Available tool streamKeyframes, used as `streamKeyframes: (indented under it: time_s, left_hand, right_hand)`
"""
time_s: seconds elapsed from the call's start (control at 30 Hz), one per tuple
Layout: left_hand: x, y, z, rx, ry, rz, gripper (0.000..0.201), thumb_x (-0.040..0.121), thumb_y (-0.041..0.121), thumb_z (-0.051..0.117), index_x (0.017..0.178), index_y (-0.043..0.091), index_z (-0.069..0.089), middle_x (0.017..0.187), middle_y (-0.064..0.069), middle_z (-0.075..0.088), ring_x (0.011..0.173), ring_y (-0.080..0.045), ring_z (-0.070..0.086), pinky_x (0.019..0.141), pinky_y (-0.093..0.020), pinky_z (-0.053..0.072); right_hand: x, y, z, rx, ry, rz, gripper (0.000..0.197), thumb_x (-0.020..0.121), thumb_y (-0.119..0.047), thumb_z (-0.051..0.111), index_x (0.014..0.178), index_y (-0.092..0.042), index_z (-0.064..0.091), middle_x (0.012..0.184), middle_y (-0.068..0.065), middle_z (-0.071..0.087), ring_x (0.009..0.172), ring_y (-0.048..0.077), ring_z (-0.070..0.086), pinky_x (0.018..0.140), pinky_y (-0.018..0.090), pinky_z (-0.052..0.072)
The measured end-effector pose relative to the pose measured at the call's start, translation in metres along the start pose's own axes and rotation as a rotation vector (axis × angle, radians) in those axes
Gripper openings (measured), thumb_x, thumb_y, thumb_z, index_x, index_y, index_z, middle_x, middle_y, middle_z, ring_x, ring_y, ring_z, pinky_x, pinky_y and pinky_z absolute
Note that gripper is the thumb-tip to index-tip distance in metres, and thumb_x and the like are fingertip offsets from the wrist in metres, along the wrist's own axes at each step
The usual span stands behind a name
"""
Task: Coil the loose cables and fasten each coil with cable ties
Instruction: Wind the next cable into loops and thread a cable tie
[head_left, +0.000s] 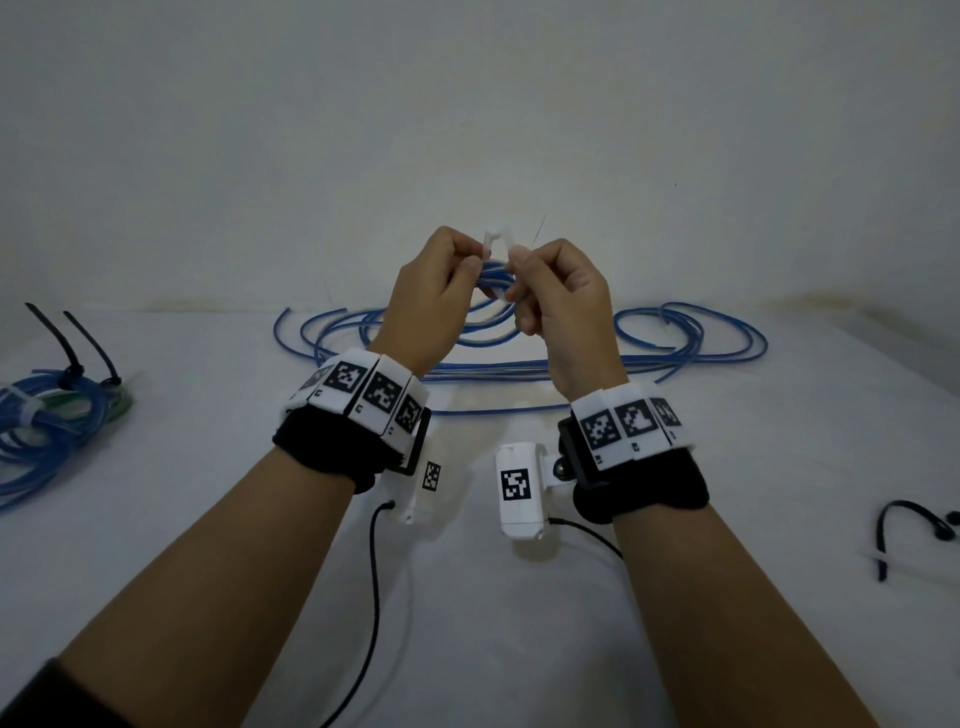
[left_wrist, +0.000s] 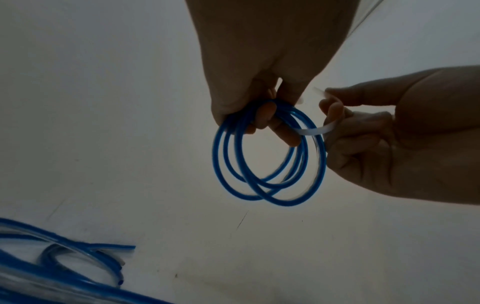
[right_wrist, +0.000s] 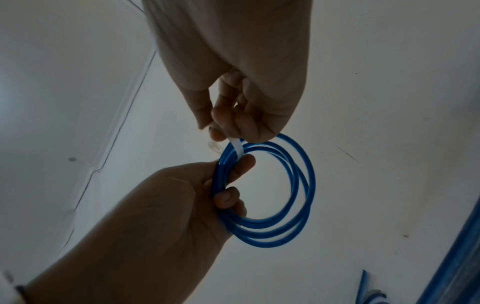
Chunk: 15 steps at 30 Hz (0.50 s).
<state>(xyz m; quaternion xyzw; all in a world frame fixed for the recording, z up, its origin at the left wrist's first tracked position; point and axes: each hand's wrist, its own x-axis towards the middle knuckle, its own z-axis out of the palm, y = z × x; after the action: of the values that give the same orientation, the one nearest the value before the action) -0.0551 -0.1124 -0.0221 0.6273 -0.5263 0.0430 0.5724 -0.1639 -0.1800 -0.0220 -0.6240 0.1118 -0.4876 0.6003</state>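
I hold a small coil of blue cable (head_left: 493, 283) up above the table between both hands. My left hand (head_left: 467, 270) grips the coil (left_wrist: 267, 174) with its fingers curled through the loops. A white cable tie (head_left: 492, 244) arches over the top of the coil. My right hand (head_left: 519, 291) pinches the tie (right_wrist: 237, 147) between thumb and fingers, right beside the coil (right_wrist: 285, 205). The tie's strap (left_wrist: 314, 131) runs from the loops into the right hand (left_wrist: 363, 133). The tie's head (right_wrist: 214, 146) shows just beside the right fingertips.
Loose blue cables (head_left: 675, 338) sprawl across the back of the white table (head_left: 519, 597). A tied blue bundle (head_left: 47, 421) with black ties (head_left: 78, 358) lies at the left edge. Spare black ties (head_left: 904, 525) lie at the right. A wall stands close behind.
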Motion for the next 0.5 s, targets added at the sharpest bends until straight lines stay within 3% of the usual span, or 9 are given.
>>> streamKeyframes:
  time_s: [0.07,0.23,0.33,0.5]
  left_hand:
    - [0.000,0.000,0.000,-0.005,0.024,-0.002,0.011,0.095,0.011,0.042,0.096,0.013,0.053,0.080,0.012,0.060,0.081,-0.024,0.060,0.075,-0.030,0.046]
    - [-0.001,-0.004,-0.006,0.042,0.054,0.028,0.011,0.095,0.011,0.043,0.095,0.013,0.054,0.081,0.013,0.058,0.072,-0.006,0.056,0.069,-0.019,0.044]
    - [-0.004,-0.005,-0.010,0.065,0.035,0.052,0.013,0.095,0.010,0.043,0.098,0.006,0.055,0.084,0.002,0.062,0.073,-0.014,0.058,0.068,-0.022,0.044]
    - [-0.009,-0.010,-0.017,0.096,-0.007,0.067,0.013,0.096,0.011,0.044,0.099,0.007,0.055,0.087,0.008,0.061,0.074,0.007,0.057,0.066,-0.010,0.042]
  right_hand:
    - [-0.001,-0.001,0.001,-0.008,-0.003,-0.007,0.017,0.093,-0.012,0.055,0.076,-0.007,0.054,0.060,0.006,0.053,0.043,0.012,0.038,0.043,0.021,0.034]
    - [-0.002,-0.003,0.004,-0.025,-0.032,0.031,0.009,0.090,-0.009,0.057,0.082,-0.007,0.056,0.060,0.006,0.053,0.042,0.010,0.039,0.042,0.021,0.034]
    - [-0.002,-0.003,0.005,-0.030,-0.031,0.057,0.013,0.089,-0.005,0.057,0.076,-0.007,0.054,0.057,0.007,0.052,0.040,0.010,0.037,0.042,0.022,0.032]
    - [0.000,0.000,0.002,-0.028,-0.064,0.103,0.019,0.087,-0.002,0.056,0.070,-0.008,0.052,0.057,0.009,0.053,0.041,0.014,0.035,0.044,0.024,0.030]
